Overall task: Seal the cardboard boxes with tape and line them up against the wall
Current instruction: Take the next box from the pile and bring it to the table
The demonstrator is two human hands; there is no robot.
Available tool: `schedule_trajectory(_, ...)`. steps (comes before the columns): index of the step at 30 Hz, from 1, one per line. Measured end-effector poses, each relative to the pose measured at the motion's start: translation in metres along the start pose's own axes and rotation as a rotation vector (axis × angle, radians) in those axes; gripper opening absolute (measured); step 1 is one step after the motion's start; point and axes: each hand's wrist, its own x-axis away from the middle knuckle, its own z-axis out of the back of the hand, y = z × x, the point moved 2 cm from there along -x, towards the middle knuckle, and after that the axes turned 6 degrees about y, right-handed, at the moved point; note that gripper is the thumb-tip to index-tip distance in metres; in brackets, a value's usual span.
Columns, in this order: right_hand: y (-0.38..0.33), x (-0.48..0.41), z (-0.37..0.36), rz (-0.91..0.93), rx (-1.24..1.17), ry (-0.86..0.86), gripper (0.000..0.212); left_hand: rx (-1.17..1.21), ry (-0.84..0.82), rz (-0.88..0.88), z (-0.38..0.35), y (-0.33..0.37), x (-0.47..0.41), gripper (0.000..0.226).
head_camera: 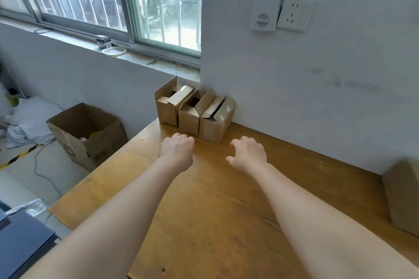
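Two forearms stretch over the worktop point(226, 210). The left hand point(178, 149) and right hand point(248, 152) are empty, fingers loosely curled. Beyond them, three boxes stand in a row against the wall point(317, 86): left box point(166, 108) and middle box point(188, 118) with flaps open, right box point(216, 121) closed.

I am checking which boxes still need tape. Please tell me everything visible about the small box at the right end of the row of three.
This small box is brown cardboard and stands upright on the wooden table, back against the white wall, left side against the middle box. Its top flaps are folded down, yet a dark gap shows at the seam. Shiny tape scraps and pale torn patches mark it. The left hand and right hand are near but do not touch it.
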Motion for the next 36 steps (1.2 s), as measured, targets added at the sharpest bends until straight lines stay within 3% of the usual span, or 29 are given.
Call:
schedule_trajectory(16,-0.012,-0.127,-0.043,-0.262,-0.176,-0.084,0.054,0.199,-0.051,-0.155,-0.071,-0.015,-0.155,0.068)
schedule_trajectory(21,-0.006,-0.148,-0.054,-0.362,-0.296,-0.128,0.061,0.263,-0.088,-0.142,-0.089,-0.007,-0.176,0.062)
schedule_trajectory(26,-0.005,-0.16,-0.066,-0.448,-0.557,-0.24,0.078,0.219,-0.096,-0.119,-0.099,-0.003,-0.184,0.042)
schedule_trajectory(30,-0.009,-0.163,-0.07,-0.502,-0.798,-0.26,0.072,0.237,-0.098,-0.091,-0.098,0.003,-0.184,0.036)
schedule_trajectory(34,-0.01,-0.153,-0.074,-0.571,-0.925,-0.111,0.059,0.558,-0.174,0.11,-0.097,0.006,-0.176,0.029)
schedule_trajectory(36,-0.007,-0.142,-0.075,-0.594,-0.914,-0.026,0.051,0.718,-0.137,0.223,-0.097,0.007,-0.166,0.03)
